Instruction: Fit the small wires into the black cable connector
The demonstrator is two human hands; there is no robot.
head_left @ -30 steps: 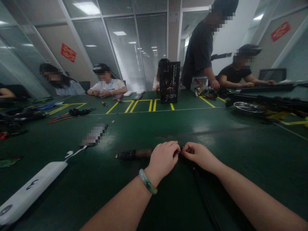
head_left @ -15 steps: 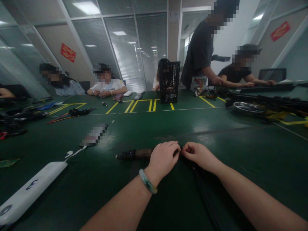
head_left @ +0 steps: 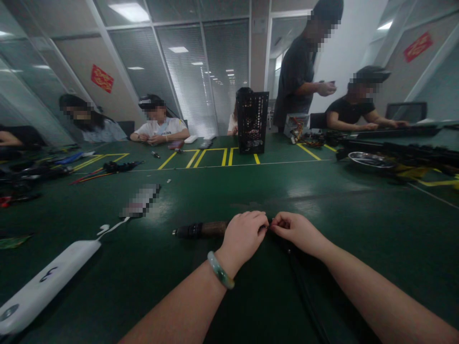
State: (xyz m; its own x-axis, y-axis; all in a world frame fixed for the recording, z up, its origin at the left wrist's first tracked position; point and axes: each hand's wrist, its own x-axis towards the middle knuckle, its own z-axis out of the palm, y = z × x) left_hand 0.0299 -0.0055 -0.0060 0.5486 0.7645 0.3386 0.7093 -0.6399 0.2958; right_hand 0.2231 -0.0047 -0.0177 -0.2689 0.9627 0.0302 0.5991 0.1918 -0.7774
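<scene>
My left hand [head_left: 244, 236] and my right hand [head_left: 297, 231] meet fingertip to fingertip on the green table [head_left: 229, 191], both pinched shut on a small dark part I cannot make out. A dark cylindrical tool [head_left: 199, 230] lies on the table just left of my left hand, partly hidden behind it. A pale green bangle [head_left: 220, 271] sits on my left wrist. A black cable [head_left: 301, 282] runs back toward me from under my right hand.
A white power bank [head_left: 43, 284] with a cord lies at the near left. A black perforated case [head_left: 252, 122] stands at the table's middle back. A metal dish [head_left: 369, 160] and cables lie at the right. Several people sit around; one stands at the back.
My hands stay pinched in the same spot. The standing person at the back has straightened up and lifted both hands off the table.
</scene>
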